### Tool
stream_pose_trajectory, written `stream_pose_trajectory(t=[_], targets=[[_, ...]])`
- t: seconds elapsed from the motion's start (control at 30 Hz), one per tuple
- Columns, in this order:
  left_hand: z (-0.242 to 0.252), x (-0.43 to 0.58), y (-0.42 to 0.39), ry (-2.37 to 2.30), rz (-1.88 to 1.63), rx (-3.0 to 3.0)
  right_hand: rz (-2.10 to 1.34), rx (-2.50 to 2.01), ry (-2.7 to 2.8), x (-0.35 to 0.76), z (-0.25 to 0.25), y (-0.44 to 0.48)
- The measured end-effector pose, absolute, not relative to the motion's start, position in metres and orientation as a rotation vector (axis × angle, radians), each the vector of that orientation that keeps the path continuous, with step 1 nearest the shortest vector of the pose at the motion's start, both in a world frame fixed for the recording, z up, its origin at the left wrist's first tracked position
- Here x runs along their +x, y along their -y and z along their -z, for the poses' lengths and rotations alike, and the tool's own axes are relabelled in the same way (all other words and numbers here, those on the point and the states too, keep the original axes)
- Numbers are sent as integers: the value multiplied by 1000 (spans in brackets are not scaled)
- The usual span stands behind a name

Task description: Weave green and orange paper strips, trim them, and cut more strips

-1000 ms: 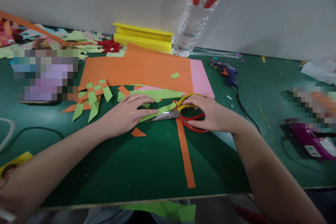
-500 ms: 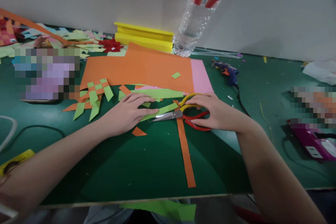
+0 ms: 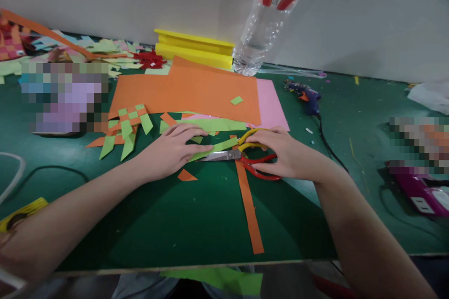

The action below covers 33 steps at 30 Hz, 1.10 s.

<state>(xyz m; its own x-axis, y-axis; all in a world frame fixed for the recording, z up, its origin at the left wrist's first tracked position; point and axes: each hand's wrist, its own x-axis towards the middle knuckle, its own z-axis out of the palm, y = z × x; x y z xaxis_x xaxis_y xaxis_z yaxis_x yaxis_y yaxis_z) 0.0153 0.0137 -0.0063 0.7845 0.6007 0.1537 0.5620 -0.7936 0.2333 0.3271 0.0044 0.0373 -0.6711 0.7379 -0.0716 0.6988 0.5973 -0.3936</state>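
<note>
My right hand (image 3: pixel 280 152) grips the scissors (image 3: pixel 227 155), its fingers in the yellow and red handles (image 3: pixel 263 176). The blades point left, close to my left fingertips, below a narrow light-green paper strip (image 3: pixel 224 144). My left hand (image 3: pixel 178 149) lies over the strip's left part and holds it down with thumb and fingers; its far end is hidden under the hand. An orange paper strip (image 3: pixel 249 210) passes beneath the scissors toward the table's front edge. Beside my left wrist is an orange scrap (image 3: pixel 187 175). A wider green strip (image 3: pixel 220 124) lies behind my hands.
Behind lie an orange sheet (image 3: pixel 147 91) and a pink sheet (image 3: pixel 271 103). A woven orange-green paper piece (image 3: pixel 131 121) rests left. A plastic bottle (image 3: pixel 261 28) stands near a yellow holder (image 3: pixel 194 49). Right are a glue gun (image 3: pixel 308 98) with its cord and a purple power strip (image 3: pixel 417 187).
The scissors have shifted slightly left and turned a little, their red handle lower and their blades nearer level. My left hand stays on the green strip.
</note>
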Motion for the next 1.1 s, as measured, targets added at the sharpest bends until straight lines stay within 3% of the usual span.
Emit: stream_pose_trajectory(t=[1.1], targets=[[6,14,-14,-920,-322,2776,-525,-1225,2794,313,-40,2]])
